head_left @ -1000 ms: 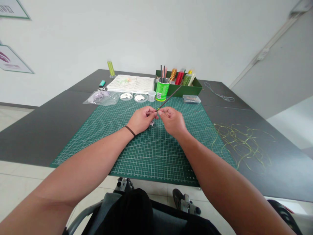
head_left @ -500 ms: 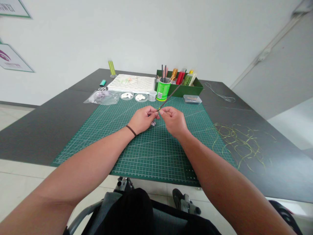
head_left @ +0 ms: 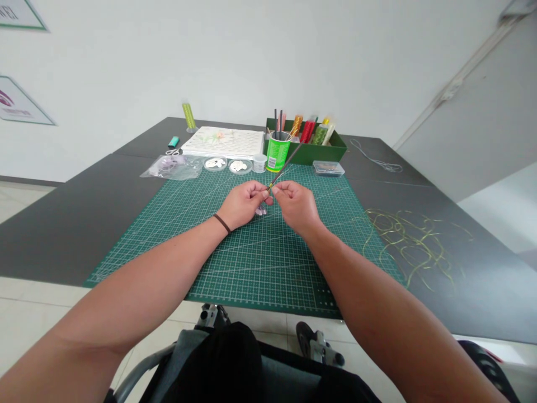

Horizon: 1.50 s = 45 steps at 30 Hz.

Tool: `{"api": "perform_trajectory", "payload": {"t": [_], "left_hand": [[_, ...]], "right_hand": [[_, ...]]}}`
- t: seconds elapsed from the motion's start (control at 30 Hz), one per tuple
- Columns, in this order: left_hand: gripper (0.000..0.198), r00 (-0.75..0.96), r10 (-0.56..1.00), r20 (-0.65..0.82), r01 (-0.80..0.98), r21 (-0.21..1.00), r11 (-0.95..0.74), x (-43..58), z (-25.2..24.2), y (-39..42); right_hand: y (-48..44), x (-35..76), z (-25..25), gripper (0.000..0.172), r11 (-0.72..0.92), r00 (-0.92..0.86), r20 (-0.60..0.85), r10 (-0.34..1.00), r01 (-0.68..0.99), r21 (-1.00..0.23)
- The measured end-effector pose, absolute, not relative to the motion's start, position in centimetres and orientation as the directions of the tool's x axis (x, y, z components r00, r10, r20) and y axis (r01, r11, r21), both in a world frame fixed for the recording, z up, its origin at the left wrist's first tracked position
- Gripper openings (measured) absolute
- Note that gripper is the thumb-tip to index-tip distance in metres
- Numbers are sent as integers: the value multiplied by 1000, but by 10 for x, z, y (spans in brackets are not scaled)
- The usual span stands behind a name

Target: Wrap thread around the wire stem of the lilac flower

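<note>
- While both hands met above the green cutting mat (head_left: 260,274), the left hand (head_left: 242,205) and right hand (head_left: 297,207) pinched narrowly at the lower, green-tipped end of a thin dark rod (head_left: 285,165).
- That rod slanted up toward 1 o'clock, over the mat.
- A small pale piece (head_left: 260,209) lay just below the left hand.
- At 12 o'clock stood a green cup (head_left: 277,152) before a green tray (head_left: 333,151).
- A clear plastic bag (head_left: 170,168) lay at 10 o'clock.
- Loose yellow-green wire (head_left: 413,240) sprawled at 3 o'clock on the dark table (head_left: 75,235).
- A white wall (head_left: 210,67) rose beyond, above a pale tiled floor (head_left: 29,302) at 8 o'clock.
</note>
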<state>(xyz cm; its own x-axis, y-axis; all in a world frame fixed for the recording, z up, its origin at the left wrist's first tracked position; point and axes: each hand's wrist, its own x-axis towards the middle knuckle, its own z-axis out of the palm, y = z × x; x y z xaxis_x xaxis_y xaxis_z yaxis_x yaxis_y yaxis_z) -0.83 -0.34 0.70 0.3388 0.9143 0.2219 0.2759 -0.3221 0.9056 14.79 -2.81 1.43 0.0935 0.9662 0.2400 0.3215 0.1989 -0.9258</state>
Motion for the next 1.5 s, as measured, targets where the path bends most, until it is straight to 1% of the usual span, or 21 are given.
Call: {"api": "perform_trajectory", "payload": {"t": [0.43,0.8,0.9,1.03,1.13,1.27,1.37,1.5], "left_hand": [[18,391,900,194,175,944,-279,-9,3,-1],[15,419,898,132,16,988,-153,-8,1,0],[20,460,880,116,-64,993,-97,-9,-1,1],[34,538,838,87,-189,982,19,-11,-1,3],[38,576,814,67,-253,962,100,-11,0,2],[37,613,789,39,-275,947,167,-12,5,-1],[38,643,766,1,-273,935,227,-13,6,-2],[39,630,776,-19,-247,943,224,-14,3,1]], "right_hand": [[-28,148,16,11,184,78,215,973,294,-938],[-26,150,12,11,191,62,215,975,272,-943],[-26,151,11,10,174,60,192,980,229,-958],[-26,152,11,13,156,9,158,987,100,-983],[-28,151,15,14,137,-31,136,990,34,-990],[-31,150,20,11,130,-79,132,988,-30,-991],[-32,150,20,11,125,-117,129,985,-37,-991],[-28,153,13,13,159,-119,161,980,-20,-987]]}}
